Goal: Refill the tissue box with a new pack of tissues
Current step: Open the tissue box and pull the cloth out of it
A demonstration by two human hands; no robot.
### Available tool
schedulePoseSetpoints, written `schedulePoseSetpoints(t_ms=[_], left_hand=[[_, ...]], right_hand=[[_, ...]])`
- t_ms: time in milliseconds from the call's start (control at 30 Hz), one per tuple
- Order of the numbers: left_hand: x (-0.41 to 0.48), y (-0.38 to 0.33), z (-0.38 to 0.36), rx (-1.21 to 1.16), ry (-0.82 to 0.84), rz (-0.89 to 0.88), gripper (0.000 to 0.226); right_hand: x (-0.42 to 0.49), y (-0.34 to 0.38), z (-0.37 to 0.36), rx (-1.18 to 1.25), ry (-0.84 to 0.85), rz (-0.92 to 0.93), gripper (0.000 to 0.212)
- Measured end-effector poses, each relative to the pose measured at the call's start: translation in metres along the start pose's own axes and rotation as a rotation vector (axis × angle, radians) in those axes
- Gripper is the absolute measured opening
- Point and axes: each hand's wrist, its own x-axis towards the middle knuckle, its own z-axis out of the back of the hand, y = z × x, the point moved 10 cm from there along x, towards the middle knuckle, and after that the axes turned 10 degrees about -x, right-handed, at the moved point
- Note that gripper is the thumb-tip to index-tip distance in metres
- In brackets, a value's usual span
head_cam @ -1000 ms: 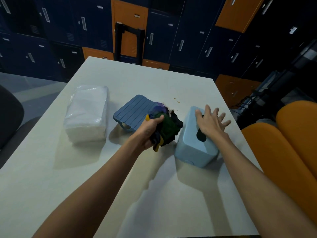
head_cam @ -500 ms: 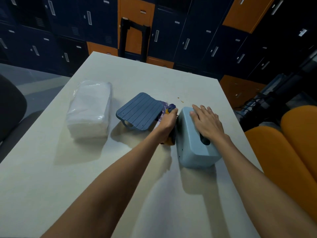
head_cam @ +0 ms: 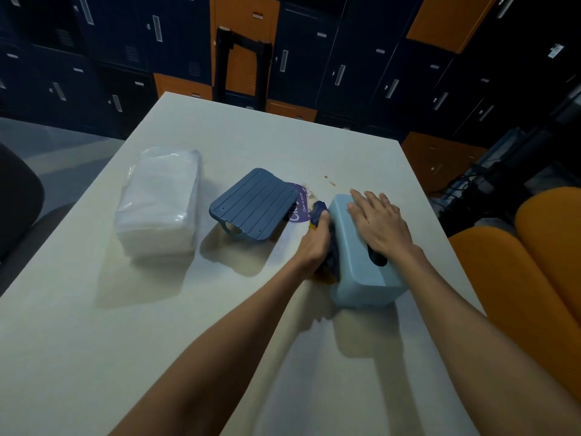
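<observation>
While your flat, open right hand steadies the pale blue tissue box, mid-table, your left hand grips crumpled dark wrapping.
Clear it away before fetching the new tissue pack, far left.

Navy and orange lockers fill the top of the frame. An orange chair is at right, cables above it.

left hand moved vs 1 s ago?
Yes. The left hand has gone right, from the gap beside the dark blue lid to press its crumpled dark wrapper against the light blue tissue box.
</observation>
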Motion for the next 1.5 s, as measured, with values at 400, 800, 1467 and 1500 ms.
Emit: schedulePoseSetpoints(t_ms=[400,800,1467,1500], left_hand=[[-0.026,0.017,-0.012,0.036,0.089,-0.019,0.048],[0.025,-0.002,-0.003,0.074,-0.062,0.102,0.067],[-0.031,0.025,-0.017,-0.256,0.009,0.101,0.054],[-0.039,0.035,-0.02,-0.256,0.034,0.089,0.052]], right_hand=[[0.003,0.001,-0.005,-0.041,0.0,0.015,0.053],[0.002,0.002,-0.004,-0.055,0.007,0.027,0.053],[0.002,0.002,-0.005,-0.058,0.0,0.036,0.054],[0.002,0.003,-0.005,-0.058,-0.001,0.041,0.054]])
